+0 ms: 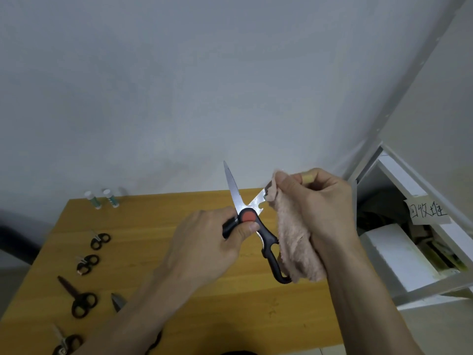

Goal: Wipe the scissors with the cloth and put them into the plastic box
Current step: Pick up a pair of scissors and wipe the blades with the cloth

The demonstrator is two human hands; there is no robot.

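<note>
Black-handled kitchen scissors (256,221) with a red pivot button are held spread apart above the wooden table (194,303). My left hand (204,247) grips one black handle, thumb by the red pivot. One serrated blade points up. My right hand (314,201) pinches a pale pink cloth (294,234) around the tip of the other blade. The cloth hangs down over the lower handle loop. No plastic box is in view.
Several smaller black scissors (100,240) lie in a column along the table's left side, and another blade tip (117,301) shows beside my left forearm. Two small white bottles (102,198) stand at the far left edge. A white shelf unit (399,252) with a labelled bin stands to the right.
</note>
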